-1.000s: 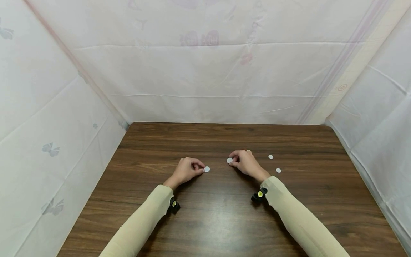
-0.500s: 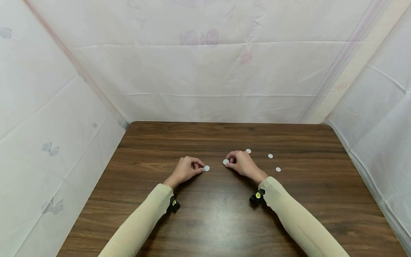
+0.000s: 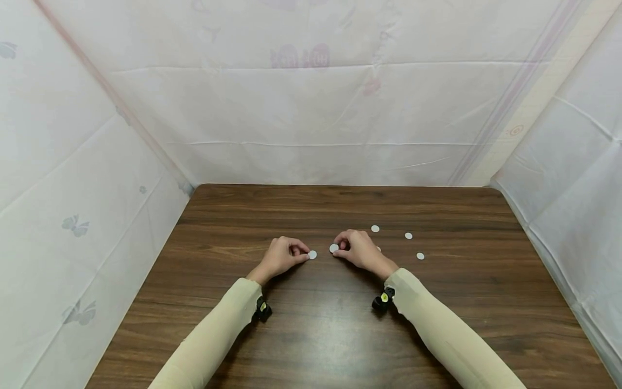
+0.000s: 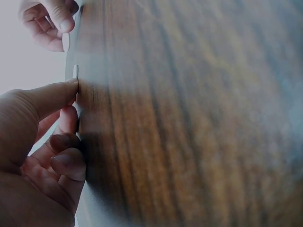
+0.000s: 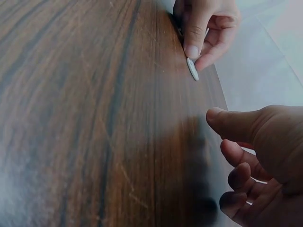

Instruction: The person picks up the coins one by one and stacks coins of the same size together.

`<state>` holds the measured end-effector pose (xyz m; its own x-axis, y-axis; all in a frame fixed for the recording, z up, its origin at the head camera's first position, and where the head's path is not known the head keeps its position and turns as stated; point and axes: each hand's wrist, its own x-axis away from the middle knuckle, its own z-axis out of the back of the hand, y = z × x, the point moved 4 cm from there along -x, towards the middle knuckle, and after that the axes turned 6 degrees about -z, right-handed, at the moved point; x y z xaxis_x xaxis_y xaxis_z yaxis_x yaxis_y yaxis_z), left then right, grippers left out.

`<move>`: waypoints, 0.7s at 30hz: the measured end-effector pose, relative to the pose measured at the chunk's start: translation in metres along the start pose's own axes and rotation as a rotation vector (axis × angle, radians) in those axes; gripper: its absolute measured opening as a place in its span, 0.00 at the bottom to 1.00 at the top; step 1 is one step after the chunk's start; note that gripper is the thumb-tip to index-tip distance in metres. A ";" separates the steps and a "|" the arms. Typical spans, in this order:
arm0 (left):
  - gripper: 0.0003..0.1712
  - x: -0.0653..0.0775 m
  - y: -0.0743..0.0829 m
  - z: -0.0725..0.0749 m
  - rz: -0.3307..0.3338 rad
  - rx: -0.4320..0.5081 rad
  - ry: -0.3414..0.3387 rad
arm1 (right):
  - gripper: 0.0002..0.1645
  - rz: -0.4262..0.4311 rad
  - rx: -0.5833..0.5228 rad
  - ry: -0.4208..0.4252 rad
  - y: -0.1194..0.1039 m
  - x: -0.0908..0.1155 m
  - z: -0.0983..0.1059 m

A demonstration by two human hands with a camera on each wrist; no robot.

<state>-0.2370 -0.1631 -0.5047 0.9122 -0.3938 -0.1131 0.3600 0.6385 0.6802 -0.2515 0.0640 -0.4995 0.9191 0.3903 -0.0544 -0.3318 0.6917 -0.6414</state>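
Observation:
My left hand (image 3: 281,256) pinches a small round white disc (image 3: 313,254) by its near edge, low at the tabletop. In the left wrist view that disc (image 4: 75,72) appears as a thin pale sliver at the thumb tip. A short way to the right, my right hand (image 3: 362,250) holds a second white disc (image 3: 333,248) between thumb and fingers. The left wrist view shows this disc (image 4: 66,41) raised on edge at the fingertips. From the right wrist camera it is hidden behind the right thumb (image 5: 232,123). A narrow gap separates the two discs.
Several more white discs lie on the wooden table (image 3: 316,346): one at the back (image 3: 375,228), others farther right, such as a disc (image 3: 420,256) beside the right wrist. Another disc (image 3: 379,249) peeks out behind the right hand. White cloth (image 3: 311,124) encloses the table's back and sides.
My right hand has moved left and slightly nearer with its disc, closing in on the left one and uncovering discs behind it. The left hand has stayed put.

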 end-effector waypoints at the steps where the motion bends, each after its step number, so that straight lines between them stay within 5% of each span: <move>1: 0.02 0.000 0.000 0.000 0.000 0.002 -0.002 | 0.10 0.001 0.003 0.001 -0.001 0.000 0.000; 21: 0.02 0.001 0.000 0.001 0.000 0.015 0.002 | 0.11 0.081 0.021 0.003 -0.024 0.000 -0.016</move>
<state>-0.2357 -0.1638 -0.5041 0.9127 -0.3924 -0.1141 0.3567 0.6288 0.6909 -0.2406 0.0376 -0.4964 0.8896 0.4438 -0.1076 -0.4094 0.6706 -0.6186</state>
